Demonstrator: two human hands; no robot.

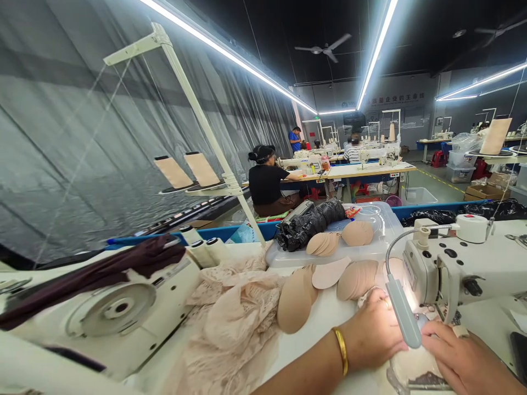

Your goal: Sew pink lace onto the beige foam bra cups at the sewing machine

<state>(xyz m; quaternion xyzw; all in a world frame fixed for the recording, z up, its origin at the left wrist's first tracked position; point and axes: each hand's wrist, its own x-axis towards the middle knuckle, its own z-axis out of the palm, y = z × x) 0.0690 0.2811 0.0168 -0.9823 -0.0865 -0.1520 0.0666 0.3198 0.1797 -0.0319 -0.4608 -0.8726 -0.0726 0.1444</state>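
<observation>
Under the head of a white sewing machine lies a beige lace-edged fabric piece. My left hand, with a gold bangle at the wrist, rests on the fabric left of the needle area, its fingers bent and closed on the cloth. My right hand is on the fabric's right side, fingers together and pressing on it. A grey lamp on a bendy neck lights the spot and hides part of the fingers and the needle area.
Beige oval pads and a heap of beige lace lie left of my hands. A translucent bin lid holds more pads and a black plastic bundle. A person in black sits farther off.
</observation>
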